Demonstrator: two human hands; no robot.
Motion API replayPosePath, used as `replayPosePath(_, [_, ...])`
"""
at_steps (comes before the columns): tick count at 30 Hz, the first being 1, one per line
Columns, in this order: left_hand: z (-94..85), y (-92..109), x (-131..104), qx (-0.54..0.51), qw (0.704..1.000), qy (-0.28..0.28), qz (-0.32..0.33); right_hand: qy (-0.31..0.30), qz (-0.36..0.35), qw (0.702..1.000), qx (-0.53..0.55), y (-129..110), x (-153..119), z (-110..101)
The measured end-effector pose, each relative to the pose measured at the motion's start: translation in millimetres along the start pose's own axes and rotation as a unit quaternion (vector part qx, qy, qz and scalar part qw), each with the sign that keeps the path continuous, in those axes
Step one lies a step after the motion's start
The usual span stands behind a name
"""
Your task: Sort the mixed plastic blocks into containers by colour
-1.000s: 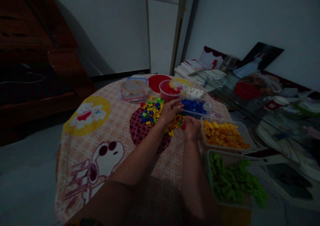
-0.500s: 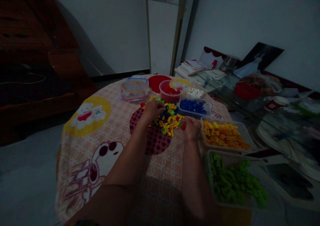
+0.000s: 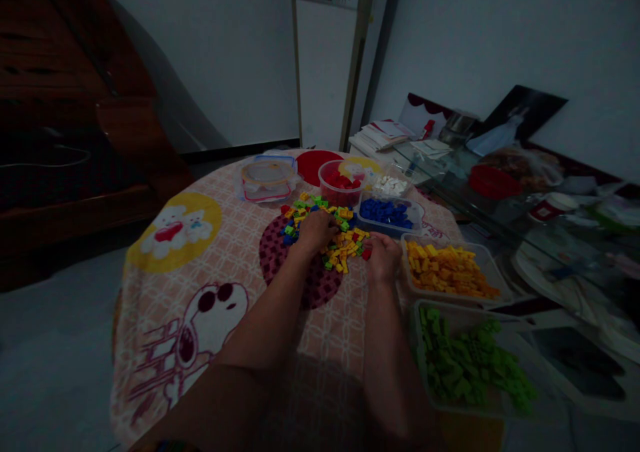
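Note:
A heap of mixed toy building bricks [image 3: 345, 244] in yellow, green, blue and red lies on the round patterned patch of the tablecloth. Over the middle of the heap is my left hand [image 3: 318, 231], fingers curled down among the bricks; whatever they grip is hidden. My right hand [image 3: 384, 255] rests at the heap's right edge, thumb and fingertips pinched together close to a red brick [image 3: 367, 255]. I cannot make out what is between them. Just right of that hand stands a clear tub of yellow bricks [image 3: 447, 271].
Green bricks [image 3: 470, 359] fill a tub at front right. Behind the heap stand a tub of blue bricks [image 3: 387, 213], a round tub of red bricks [image 3: 343, 181] and some white bricks [image 3: 391, 185]. Stacked lids [image 3: 267, 175] and a red lid [image 3: 317, 165] lie farther back. A cluttered glass table adjoins on the right.
My left hand has moved right and slightly nearer across the heap, uncovering bricks at its left side. My right hand has stayed almost where it was.

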State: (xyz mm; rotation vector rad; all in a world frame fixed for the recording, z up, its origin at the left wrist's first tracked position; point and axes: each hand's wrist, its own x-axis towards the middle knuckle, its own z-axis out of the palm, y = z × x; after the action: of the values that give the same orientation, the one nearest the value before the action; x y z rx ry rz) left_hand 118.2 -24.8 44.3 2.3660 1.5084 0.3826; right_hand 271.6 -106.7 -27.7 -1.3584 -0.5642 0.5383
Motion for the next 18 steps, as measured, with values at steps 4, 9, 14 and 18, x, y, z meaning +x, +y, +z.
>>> replayPosePath(4, [-3.5, -8.1, 3.5, -0.084, 0.996, 0.017, 0.013, 0.024, 0.024, 0.999, 0.005, -4.6, -2.4, 1.1])
replayPosePath(9, [0.5, -14.8, 6.9, -0.278, 0.96, 0.025, -0.003, 0.024, 0.025, 0.999, 0.004, -3.4, -1.8, 1.2])
replayPosePath(14, [9.9, -7.3, 9.5, -0.432, 0.902, 0.019, -0.014, 0.016, 0.017, 1.0, -0.006, -1.3, -0.5, 0.9])
replayPosePath(18, [18.4, 5.8, 12.2, -0.491, 0.87, 0.041, -0.02, 0.024, 0.026, 0.999, 0.003, -2.3, -0.9, 2.4])
